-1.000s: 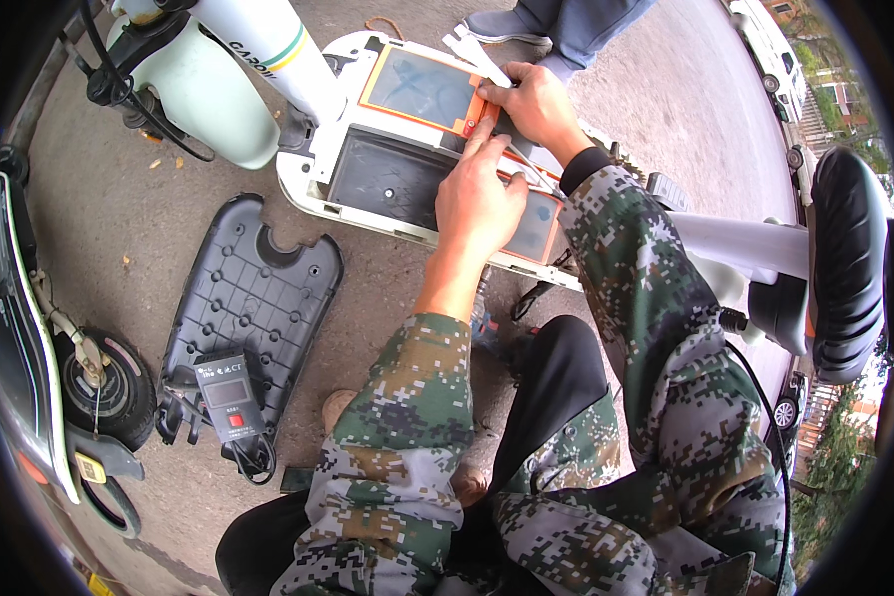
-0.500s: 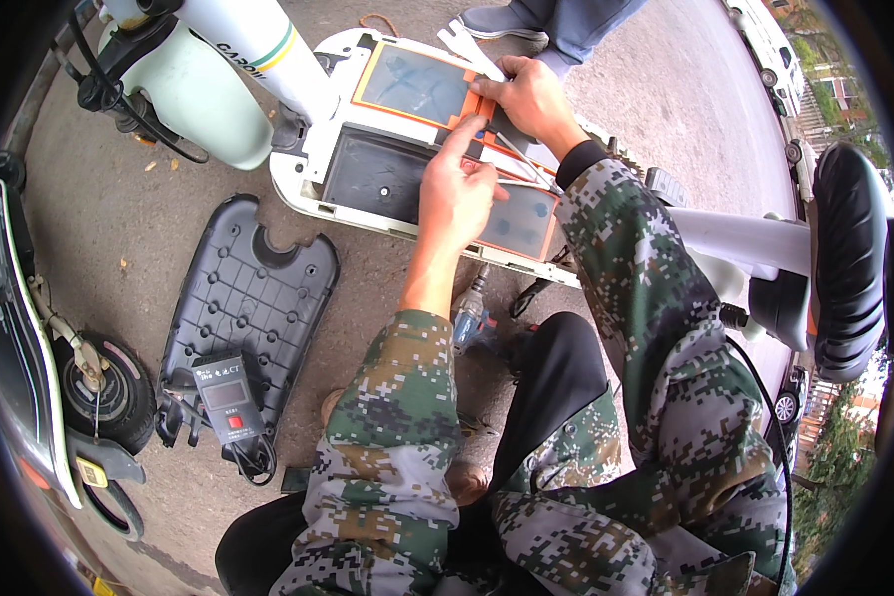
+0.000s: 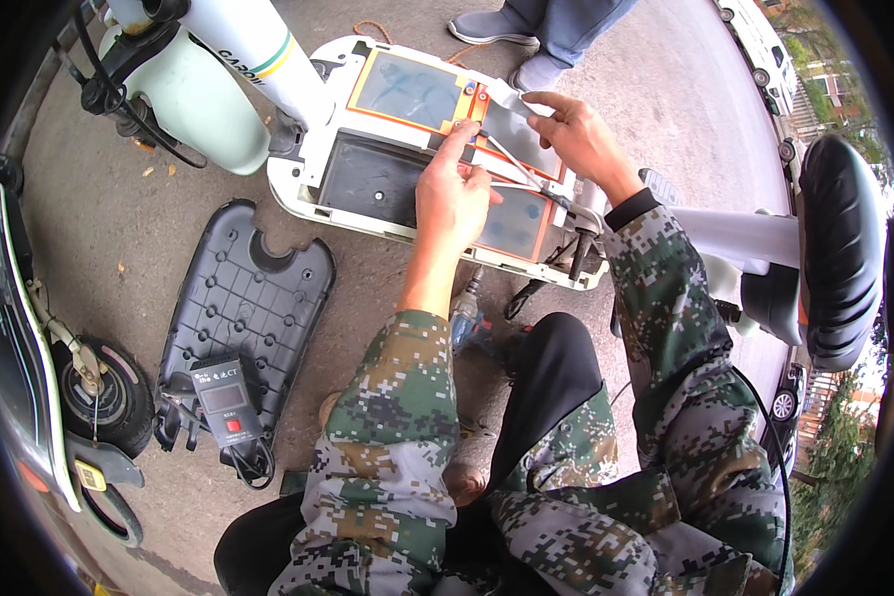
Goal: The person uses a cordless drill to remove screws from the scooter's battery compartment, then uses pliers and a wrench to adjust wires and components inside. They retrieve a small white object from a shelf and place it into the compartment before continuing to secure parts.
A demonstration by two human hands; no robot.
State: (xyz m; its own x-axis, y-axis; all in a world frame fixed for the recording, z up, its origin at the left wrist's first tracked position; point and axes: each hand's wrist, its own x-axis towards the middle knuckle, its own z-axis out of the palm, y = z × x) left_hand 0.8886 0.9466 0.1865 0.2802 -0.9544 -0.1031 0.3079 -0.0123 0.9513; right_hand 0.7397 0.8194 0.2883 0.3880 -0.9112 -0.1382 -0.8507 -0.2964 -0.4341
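Observation:
An opened scooter deck (image 3: 303,204) with a white frame lies ahead of me. Inside it are a far battery pack (image 3: 407,91) with an orange border and a nearer orange-edged pack (image 3: 515,223). My left hand (image 3: 451,194) is over the middle of the deck, its index finger stretched to the far pack's right end, beside the terminals (image 3: 476,91). It holds nothing that I can see. My right hand (image 3: 584,144) pinches a pale grey flexible strip (image 3: 508,99) at the far edge, right of those terminals. White cables (image 3: 517,159) run between the hands toward the right end.
On the ground at left lies a black ribbed deck cover (image 3: 238,298), with a grey handheld meter (image 3: 228,402) on its lower part. A blue power drill (image 3: 470,318) lies by my knees. Another person's shoes (image 3: 494,28) stand beyond the deck. A black tyre (image 3: 844,253) is at right.
My right hand has moved right and slightly down, away from my left. The raised pale strip is now lower, toward the deck's far edge. My left hand has barely moved.

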